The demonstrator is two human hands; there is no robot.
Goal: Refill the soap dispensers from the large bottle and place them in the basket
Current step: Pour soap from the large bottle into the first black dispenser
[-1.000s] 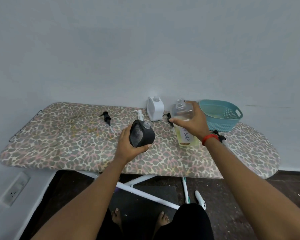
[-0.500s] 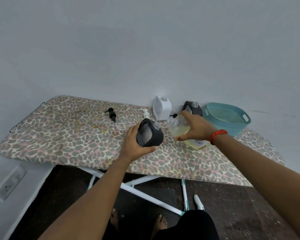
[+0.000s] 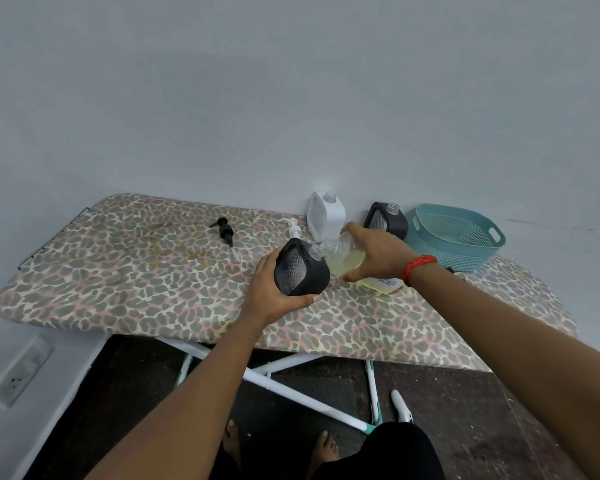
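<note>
My left hand (image 3: 272, 292) grips a black soap dispenser (image 3: 300, 268) with its pump off, held just above the ironing board (image 3: 118, 271). My right hand (image 3: 374, 252) holds the large clear bottle (image 3: 347, 259) of yellowish soap tipped to the left, its open neck against the dispenser's mouth. A white dispenser (image 3: 326, 216) and a second black dispenser (image 3: 385, 220), both without pumps, stand at the back by the wall. The teal basket (image 3: 454, 237) sits at the back right and looks empty.
A black pump head (image 3: 226, 233) and a white pump head (image 3: 293, 230) lie on the leopard-print board left of the dispensers. The wall runs close behind the board. A wall socket (image 3: 21, 372) is at lower left. My bare feet and the board's legs are below.
My right hand has tipped the large bottle from upright over to the left, bringing its neck to the black dispenser's mouth. The second black dispenser behind it has come into view.
</note>
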